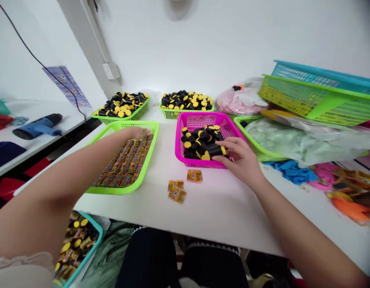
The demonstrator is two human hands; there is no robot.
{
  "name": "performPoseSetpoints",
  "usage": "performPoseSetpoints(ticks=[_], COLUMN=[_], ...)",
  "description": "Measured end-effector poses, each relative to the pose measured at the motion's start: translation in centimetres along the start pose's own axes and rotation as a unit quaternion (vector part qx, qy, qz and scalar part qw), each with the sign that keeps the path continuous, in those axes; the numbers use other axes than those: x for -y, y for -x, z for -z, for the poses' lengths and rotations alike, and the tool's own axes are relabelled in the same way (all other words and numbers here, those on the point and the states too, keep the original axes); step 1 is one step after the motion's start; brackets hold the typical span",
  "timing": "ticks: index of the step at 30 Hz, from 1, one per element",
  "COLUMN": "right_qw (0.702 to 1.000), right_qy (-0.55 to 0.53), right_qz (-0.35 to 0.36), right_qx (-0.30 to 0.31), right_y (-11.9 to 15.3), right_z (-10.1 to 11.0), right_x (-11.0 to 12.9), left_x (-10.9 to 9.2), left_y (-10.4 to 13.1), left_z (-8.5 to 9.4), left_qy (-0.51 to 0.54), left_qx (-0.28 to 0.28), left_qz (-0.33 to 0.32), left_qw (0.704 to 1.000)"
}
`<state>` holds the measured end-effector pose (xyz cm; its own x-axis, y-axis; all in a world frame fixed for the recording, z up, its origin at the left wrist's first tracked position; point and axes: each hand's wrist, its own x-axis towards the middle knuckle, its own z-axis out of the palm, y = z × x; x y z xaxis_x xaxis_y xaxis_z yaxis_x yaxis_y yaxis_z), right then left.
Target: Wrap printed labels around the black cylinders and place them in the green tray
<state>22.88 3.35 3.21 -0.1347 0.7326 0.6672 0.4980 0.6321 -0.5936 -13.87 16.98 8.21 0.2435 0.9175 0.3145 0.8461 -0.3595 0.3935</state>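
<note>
My right hand grips a black cylinder with a yellow cap between thumb and fingers, over the front right of a magenta basket. Loose black cylinders with yellow ends lie heaped in that basket. My left hand reaches over the far side of a lime green basket; its fingers are mostly hidden. Rows of orange-brown wrapped cylinders fill the green basket. Small printed orange sleeves lie flat on the white table, with another short stack nearer the magenta basket.
Two green baskets of black and yellow cylinders stand by the wall. Stacked baskets, plastic bags and blue balloon-like pieces crowd the right. A blue heat gun lies left. Below sits a teal basket of wrapped cylinders.
</note>
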Motion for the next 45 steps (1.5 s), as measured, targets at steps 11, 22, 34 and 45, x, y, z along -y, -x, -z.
performPoseSetpoints(ticks=[11,22,34,45], right_qw=[0.998,0.997,0.994,0.958], right_qy=[-0.058,-0.079,-0.094,-0.267], right_qz=[-0.029,-0.019,0.009,-0.099], right_qx=[-0.016,0.005,-0.046,-0.022], right_y=[0.0,0.2,0.5,1.3], right_z=[0.0,-0.2,-1.2,-1.2], right_x=[-0.2,-0.5,0.0,2.7], left_x=[-12.3,-13.0,-17.2,-15.1], left_y=[18.1,27.7,12.2,12.5], left_z=[-4.0,-4.2,-6.6,-11.3], left_qy=[-0.160,-0.123,0.349,0.436], left_qx=[0.208,0.098,-0.204,-0.110], left_qz=[-0.478,-0.485,-0.179,-0.040], left_qw=[0.838,0.860,0.897,0.892])
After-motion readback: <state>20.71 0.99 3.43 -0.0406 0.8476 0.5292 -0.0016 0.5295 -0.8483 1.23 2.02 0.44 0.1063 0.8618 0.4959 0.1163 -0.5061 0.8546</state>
